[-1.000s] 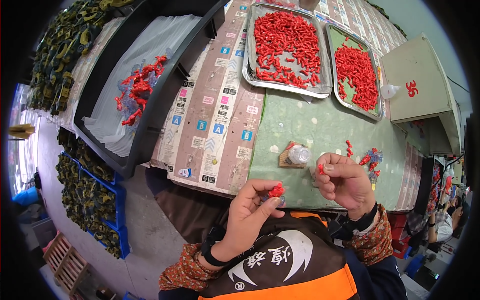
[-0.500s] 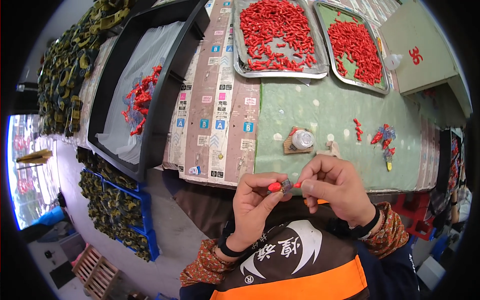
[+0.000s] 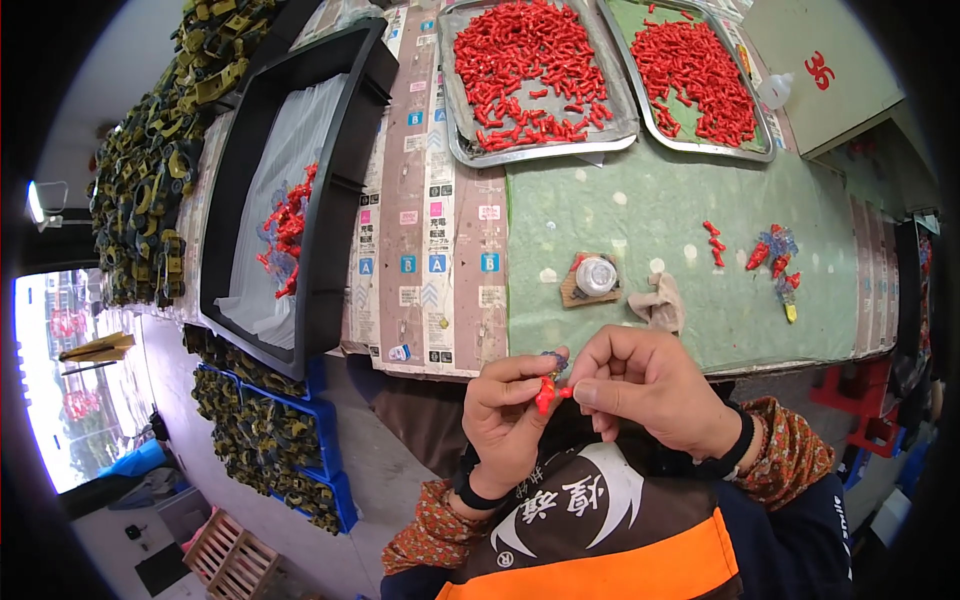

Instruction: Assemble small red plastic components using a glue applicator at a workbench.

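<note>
In front of my apron, my left hand (image 3: 505,420) pinches a small red and translucent blue plastic figure (image 3: 545,393) between thumb and fingers. From the right, my right hand (image 3: 650,395) has thumb and forefinger closed at a small red plastic part (image 3: 567,392) that meets the figure's side. Whether that part is fixed to the figure is hard to see. Beyond my hands, a clear round bottle (image 3: 596,277) stands on a piece of cardboard, with a crumpled beige cloth (image 3: 657,305) beside it. Farther right lie loose red parts (image 3: 714,243) and a red-and-blue cluster (image 3: 777,262) with a yellow tip.
Two metal trays (image 3: 545,151) of red parts sit at the table's back. A deep black tray (image 3: 335,210) on the left holds red-and-blue figures on white sheeting. Dark green and yellow parts (image 3: 145,190) pile up farther left, and blue crates (image 3: 325,440) stand below. A grey box (image 3: 815,90) is back right.
The figure has turned in my left hand, its blue part now pointing up and its red part lower. My right hand has shifted slightly left and down. The view has tilted a little.
</note>
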`<state>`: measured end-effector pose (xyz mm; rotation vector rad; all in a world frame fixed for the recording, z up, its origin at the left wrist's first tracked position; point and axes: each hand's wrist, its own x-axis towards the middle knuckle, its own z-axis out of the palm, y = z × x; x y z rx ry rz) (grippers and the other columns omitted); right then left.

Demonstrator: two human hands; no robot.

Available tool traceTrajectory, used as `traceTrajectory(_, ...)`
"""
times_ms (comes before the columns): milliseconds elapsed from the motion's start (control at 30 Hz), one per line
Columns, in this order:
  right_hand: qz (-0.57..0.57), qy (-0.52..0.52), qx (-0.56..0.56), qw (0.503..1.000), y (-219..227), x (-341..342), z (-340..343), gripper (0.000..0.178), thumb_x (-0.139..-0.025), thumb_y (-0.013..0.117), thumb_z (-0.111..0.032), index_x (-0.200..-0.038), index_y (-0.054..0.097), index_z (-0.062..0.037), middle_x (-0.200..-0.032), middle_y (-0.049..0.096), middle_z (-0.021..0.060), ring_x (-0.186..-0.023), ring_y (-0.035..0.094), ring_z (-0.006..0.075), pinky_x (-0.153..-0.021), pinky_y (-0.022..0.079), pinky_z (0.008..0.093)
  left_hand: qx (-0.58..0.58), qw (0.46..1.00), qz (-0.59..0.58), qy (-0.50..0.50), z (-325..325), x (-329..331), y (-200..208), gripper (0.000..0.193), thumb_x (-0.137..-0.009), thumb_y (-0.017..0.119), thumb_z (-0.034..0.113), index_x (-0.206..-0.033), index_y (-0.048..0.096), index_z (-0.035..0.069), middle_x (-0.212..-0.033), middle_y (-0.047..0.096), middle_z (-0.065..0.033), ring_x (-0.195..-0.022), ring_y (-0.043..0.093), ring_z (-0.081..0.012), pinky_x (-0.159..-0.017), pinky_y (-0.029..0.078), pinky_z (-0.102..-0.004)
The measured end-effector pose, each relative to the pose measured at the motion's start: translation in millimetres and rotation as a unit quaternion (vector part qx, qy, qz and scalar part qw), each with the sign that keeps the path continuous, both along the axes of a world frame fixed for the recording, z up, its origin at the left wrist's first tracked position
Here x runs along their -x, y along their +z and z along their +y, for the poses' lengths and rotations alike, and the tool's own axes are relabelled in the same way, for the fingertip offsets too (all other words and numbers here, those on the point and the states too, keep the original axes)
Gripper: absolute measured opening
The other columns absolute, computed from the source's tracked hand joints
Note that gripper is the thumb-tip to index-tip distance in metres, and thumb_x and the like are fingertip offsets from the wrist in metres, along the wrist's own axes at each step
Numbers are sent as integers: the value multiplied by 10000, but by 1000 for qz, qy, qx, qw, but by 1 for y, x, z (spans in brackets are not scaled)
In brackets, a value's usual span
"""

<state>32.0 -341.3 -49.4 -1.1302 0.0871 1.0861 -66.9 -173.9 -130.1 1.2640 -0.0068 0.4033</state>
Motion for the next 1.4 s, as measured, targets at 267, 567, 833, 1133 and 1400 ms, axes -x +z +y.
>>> traceTrajectory(267, 3, 19, -8, 1000, 0, 0, 0, 103, -988, 688, -99, -986, 622, -19, -791, 638, -8, -644, 619, 42, -560, 538, 201, -35, 999, -26, 5, 1, 2, 0, 266, -931, 701, -50, -1120, 531, 29, -1260, 610, -238, -1209, 648, -391, -1007, 564, -410)
traceTrajectory(567, 1, 29, 1, 1000, 1, 0, 0, 107, -983, 688, -97, -975, 617, -17, -793, 633, -6, -643, 614, 43, -558, 537, 204, -71, 997, -41, 1, 4, 4, -3, 282, -923, 705, -57, -1140, 553, 41, -1272, 612, -234, -1222, 643, -399, -992, 572, -410)
traceTrajectory(833, -17, 37, 11, 999, -1, 0, 1, 93, -973, 672, -77, -968, 611, -8, -791, 625, -6, -647, 601, 40, -557, 521, 204, -160, 986, -46, 8, 10, 1, 1, 346, -871, 735, -101, -1133, 576, 59, -1210, 658, -211, -1179, 669, -420, -957, 596, -418)
traceTrajectory(1133, -52, 45, 37, 997, -5, 0, 1, 89, -943, 670, -61, -913, 604, -9, -752, 611, -6, -611, 571, 38, -524, 472, 209, -249, 967, -61, -5, 18, -1, 1, 393, -836, 768, -95, -1143, 594, 78, -1192, 687, -185, -1145, 692, -409, -934, 596, -433)
traceTrajectory(1400, -1, 58, 48, 997, -5, -8, 3, 105, -904, 691, -69, -865, 606, -20, -703, 602, 2, -572, 593, 65, -469, 473, 228, -215, 976, -38, -1, 13, 5, -6, 321, -874, 759, -53, -1128, 595, 56, -1181, 696, -194, -1118, 706, -361, -926, 586, -401)
